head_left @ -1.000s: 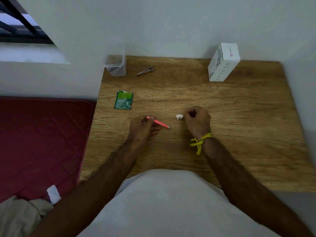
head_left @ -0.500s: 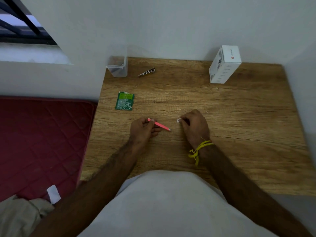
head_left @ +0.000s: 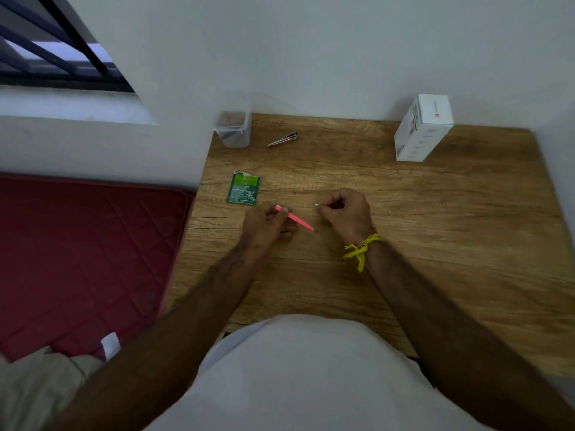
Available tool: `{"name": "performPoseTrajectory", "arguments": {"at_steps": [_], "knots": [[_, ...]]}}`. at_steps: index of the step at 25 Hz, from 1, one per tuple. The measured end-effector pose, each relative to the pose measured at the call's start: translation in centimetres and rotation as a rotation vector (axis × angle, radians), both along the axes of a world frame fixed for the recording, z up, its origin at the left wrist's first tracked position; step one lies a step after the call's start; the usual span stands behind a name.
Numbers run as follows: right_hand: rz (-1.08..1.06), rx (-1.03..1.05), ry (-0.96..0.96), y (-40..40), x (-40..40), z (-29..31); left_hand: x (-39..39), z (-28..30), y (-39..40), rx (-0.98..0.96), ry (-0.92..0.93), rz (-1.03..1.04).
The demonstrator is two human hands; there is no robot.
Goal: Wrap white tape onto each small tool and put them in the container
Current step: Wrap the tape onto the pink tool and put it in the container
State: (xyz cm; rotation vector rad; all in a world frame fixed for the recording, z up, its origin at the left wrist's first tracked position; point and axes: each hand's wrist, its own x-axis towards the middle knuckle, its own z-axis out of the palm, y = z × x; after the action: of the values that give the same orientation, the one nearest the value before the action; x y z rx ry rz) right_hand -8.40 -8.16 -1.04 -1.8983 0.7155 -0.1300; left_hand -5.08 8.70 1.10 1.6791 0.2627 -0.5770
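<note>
Left hand [head_left: 264, 227] pinches pink tweezers [head_left: 295, 218] mid-frame; right hand [head_left: 347, 214] pinches white tape [head_left: 317, 205]; container [head_left: 234, 129] upper centre.

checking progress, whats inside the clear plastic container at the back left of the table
The clear plastic container stands open-topped on the wooden table. Only a brownish tone, like the wood, shows through its walls; no tool is discernible. Glare and distance obscure its bottom, so small contents cannot be ruled out.

2 hands [head_left: 267, 225] [head_left: 347, 214], 1 pink tool [head_left: 295, 218], 1 metal tool [head_left: 283, 140], 1 container [head_left: 234, 130], 1 green packet [head_left: 243, 188], 1 white box [head_left: 421, 127]
</note>
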Motion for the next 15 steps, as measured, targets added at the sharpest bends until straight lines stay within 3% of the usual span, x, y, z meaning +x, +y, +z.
{"name": "performPoseTrajectory", "arguments": {"at_steps": [4, 9, 15], "knots": [[0.066, 0.050, -0.058, 1.3, 3.6, -0.3, 2.4, 1.5, 1.5, -0.008, -0.064, 0.063], [0.045, -0.076, -0.104, 0.5, 7.4, -1.0, 8.3, 3.4, 3.0, 0.025, -0.211, 0.193], [0.105, -0.268, -0.259, -0.2, 8.9, -2.7, 19.1, 7.3, 2.7, 0.301, -0.507, 0.290]]}}
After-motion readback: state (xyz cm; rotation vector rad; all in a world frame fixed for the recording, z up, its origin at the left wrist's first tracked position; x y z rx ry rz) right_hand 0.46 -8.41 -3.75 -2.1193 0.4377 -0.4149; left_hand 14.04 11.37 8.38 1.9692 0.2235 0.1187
